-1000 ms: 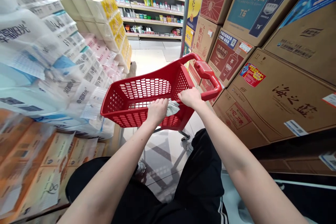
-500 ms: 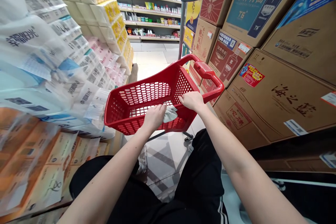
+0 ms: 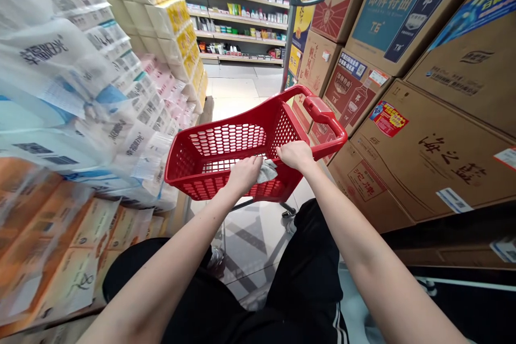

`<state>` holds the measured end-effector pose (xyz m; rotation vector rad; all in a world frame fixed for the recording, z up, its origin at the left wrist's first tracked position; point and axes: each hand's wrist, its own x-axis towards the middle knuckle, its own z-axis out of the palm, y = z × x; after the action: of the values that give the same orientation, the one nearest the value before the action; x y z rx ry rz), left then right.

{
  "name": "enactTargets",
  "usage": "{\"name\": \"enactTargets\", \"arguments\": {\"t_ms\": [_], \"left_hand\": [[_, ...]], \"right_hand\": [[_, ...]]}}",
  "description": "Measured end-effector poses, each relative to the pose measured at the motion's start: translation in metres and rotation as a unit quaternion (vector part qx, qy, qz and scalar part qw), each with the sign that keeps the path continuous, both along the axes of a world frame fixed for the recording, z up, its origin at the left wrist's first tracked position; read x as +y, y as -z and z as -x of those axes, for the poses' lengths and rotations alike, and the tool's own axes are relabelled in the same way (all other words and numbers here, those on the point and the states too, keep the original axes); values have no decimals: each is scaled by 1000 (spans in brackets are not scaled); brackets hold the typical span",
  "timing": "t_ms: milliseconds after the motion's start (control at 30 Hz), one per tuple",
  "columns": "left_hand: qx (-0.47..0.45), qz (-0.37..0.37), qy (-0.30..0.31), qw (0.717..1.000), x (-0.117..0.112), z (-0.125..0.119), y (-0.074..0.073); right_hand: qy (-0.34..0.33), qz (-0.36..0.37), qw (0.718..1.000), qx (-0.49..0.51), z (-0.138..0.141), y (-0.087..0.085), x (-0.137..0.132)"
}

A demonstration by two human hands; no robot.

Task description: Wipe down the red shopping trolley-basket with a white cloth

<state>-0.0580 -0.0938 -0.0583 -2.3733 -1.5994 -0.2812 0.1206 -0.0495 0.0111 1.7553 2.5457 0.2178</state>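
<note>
A red plastic shopping cart basket (image 3: 285,185) with honeycomb-holed walls stands before me, turned so its handle (image 3: 320,110) points to the right. My left hand (image 3: 245,174) is closed on a crumpled whitish cloth (image 3: 266,171), pressed against the basket's near rim. Part of the cloth hangs out beside the fingers over the outer wall. Just right of it, my right hand (image 3: 296,155) has its fingers curled over the same rim, close to the handle end. Nothing lies in the part of the basket that shows.
Plastic-wrapped paper packs (image 3: 121,113) are piled along the left, with orange packs (image 3: 52,226) below. Cardboard cartons (image 3: 447,156) form a wall on the right. A grey upright post (image 3: 293,27) rises behind the cart. Stocked shelves (image 3: 242,27) stand across the aisle's far end.
My left hand and the cloth have slid a little to the right along the rim, nearer my right hand. My right hand keeps its grip. The view has shifted slightly.
</note>
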Motion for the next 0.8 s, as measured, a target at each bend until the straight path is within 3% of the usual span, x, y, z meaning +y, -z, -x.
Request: {"name": "enactTargets", "arguments": {"t_ms": [200, 333, 533, 800], "left_hand": [[-41, 0, 23, 999, 10, -11, 0], [-43, -2, 39, 998, 6, 21, 8], [-35, -18, -16, 999, -8, 66, 14], [-18, -13, -36, 999, -4, 51, 13]], "right_hand": [[9, -7, 1000, -4, 3, 0, 1], [2, -6, 1000, -2, 2, 0, 3], [-6, 4, 1000, -1, 4, 1, 4], [-1, -10, 1000, 11, 4, 7, 9]]}}
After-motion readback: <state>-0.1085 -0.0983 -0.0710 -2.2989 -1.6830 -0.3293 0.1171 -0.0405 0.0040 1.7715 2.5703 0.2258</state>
